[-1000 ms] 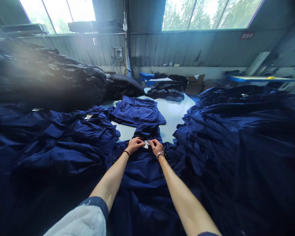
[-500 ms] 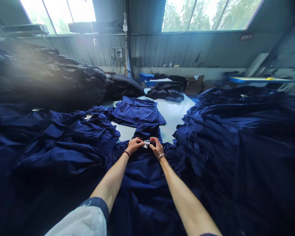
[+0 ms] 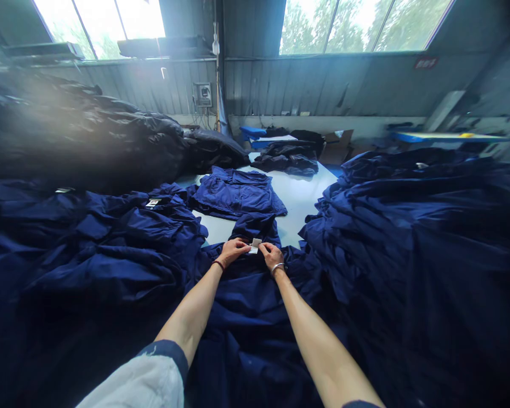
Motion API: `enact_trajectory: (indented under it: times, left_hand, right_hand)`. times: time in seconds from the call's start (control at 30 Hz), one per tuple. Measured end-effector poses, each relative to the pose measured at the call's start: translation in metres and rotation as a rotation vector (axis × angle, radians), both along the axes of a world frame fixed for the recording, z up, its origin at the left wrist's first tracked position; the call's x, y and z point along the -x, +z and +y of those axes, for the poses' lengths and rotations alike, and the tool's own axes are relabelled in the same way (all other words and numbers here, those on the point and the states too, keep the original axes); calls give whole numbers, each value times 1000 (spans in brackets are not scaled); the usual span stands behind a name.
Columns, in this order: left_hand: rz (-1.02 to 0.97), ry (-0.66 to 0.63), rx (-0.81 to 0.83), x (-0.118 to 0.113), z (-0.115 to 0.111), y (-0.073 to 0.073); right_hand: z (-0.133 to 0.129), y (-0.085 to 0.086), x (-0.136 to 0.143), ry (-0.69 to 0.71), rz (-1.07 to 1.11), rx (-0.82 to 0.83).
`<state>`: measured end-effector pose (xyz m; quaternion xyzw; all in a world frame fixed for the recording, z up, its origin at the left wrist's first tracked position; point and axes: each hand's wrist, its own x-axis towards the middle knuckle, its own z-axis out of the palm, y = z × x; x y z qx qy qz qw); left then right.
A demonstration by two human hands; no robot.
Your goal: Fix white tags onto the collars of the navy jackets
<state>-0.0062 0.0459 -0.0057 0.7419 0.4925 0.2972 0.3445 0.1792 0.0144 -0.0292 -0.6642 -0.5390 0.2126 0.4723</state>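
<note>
A navy blue garment [image 3: 255, 294] lies spread in front of me, its far end reaching onto the white table. At its neck sits a small white label [image 3: 255, 246], one flap lifted so a plain side shows. My left hand [image 3: 233, 250] is closed at the label's left side, thumb and fingers pinching there; whether it grips label or cloth is partly hidden by the fingers. My right hand [image 3: 272, 255] pinches the label's right edge between thumb and forefinger.
A folded navy garment [image 3: 238, 192] lies on the white table [image 3: 304, 190] ahead. Heaps of navy garments rise at left [image 3: 123, 243] and right [image 3: 408, 243]. A dark heap [image 3: 110, 130] stands behind on the left. Black clothing [image 3: 287, 157] lies at the table's far end.
The label's flap has been turned up, showing a plain side where print showed before. My right hand has shifted slightly and its fingers have come together on the label's edge.
</note>
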Motion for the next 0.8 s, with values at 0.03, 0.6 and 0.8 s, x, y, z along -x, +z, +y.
enact_trajectory:
  times: [0.03, 0.6, 0.8]
  left_hand:
    - [-1, -4, -3, 0, 0, 1]
    - [4, -61, -24, 2, 2, -1]
    - [12, -33, -22, 0, 2, -4]
  right_hand:
    - [0, 0, 0, -2, -1, -7]
    - [1, 13, 8, -91, -113, 140]
    - [-7, 14, -2, 96, -11, 37]
